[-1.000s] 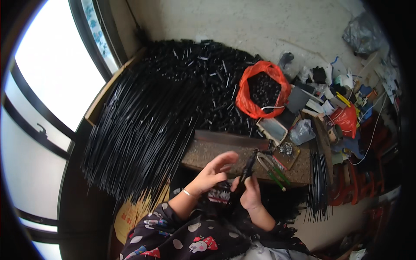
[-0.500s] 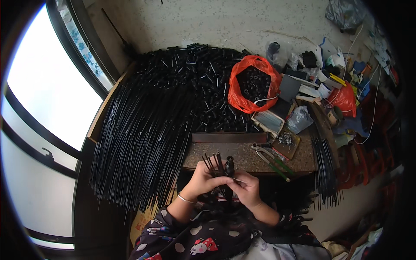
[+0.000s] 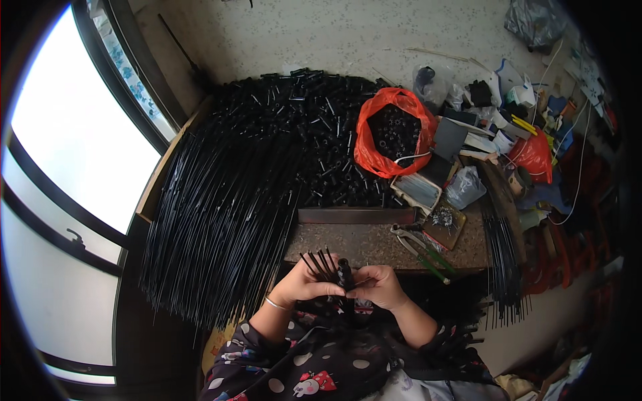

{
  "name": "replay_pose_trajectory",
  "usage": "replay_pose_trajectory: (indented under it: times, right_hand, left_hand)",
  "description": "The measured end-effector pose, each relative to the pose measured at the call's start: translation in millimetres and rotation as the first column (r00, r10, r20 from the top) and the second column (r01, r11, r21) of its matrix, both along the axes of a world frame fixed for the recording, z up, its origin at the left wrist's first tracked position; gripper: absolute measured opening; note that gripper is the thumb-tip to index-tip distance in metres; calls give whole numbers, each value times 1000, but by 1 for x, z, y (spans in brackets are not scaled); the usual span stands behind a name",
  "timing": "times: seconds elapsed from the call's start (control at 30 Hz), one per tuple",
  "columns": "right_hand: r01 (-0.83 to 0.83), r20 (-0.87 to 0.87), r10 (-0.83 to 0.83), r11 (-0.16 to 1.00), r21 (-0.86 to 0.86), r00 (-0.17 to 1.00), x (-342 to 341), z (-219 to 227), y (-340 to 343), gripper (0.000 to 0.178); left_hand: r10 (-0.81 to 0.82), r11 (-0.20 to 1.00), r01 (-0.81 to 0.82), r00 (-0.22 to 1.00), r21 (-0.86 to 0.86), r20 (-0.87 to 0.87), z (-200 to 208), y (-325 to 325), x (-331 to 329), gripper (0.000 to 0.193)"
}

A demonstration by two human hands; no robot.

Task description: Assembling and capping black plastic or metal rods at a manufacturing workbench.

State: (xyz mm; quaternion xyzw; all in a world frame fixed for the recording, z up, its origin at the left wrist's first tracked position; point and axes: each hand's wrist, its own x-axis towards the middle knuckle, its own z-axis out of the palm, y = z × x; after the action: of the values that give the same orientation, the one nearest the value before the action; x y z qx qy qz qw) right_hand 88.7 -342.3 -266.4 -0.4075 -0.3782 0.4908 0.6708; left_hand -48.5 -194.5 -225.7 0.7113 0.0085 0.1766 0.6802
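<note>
My left hand point(image 3: 304, 286) is closed around a fan of thin black rods point(image 3: 319, 260), whose tips stick up past my fingers. They look like umbrella ribs. A short black hollow fitting point(image 3: 344, 269) stands upright between my hands, its ring-shaped end facing up and my left thumb against it. My right hand point(image 3: 381, 287) pinches with thumb and forefinger right beside that fitting. Whatever lies between those fingertips is too small to make out. Both hands are above my lap, just short of the table's front edge.
A large bundle of black rods point(image 3: 214, 227) hangs over the table's left front. Black fittings point(image 3: 328, 140) heap behind a low bar point(image 3: 356, 215). An orange bag point(image 3: 374, 157) holds small black parts. Green-handled pliers point(image 3: 428, 257), a tray of pins point(image 3: 447, 224) and more rods point(image 3: 503, 267) lie right.
My hands have drawn slightly down toward me and the fitting has shifted left. The pale thin piece that showed by my right fingers is no longer distinct. The view has shifted slightly.
</note>
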Motion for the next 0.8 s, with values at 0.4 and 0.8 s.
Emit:
replay_pose_trajectory:
  times: [0.4,0.8]
  right_hand:
    - [250,257,-231,967,-42,938,-7,9,7,30]
    - [557,313,-567,820,129,762,-27,10,13,29]
  left_hand:
    - [141,929,-143,990,340,29,-1,-22,9,60]
    - [349,936,-349,937,41,15,-31,-42,20,25]
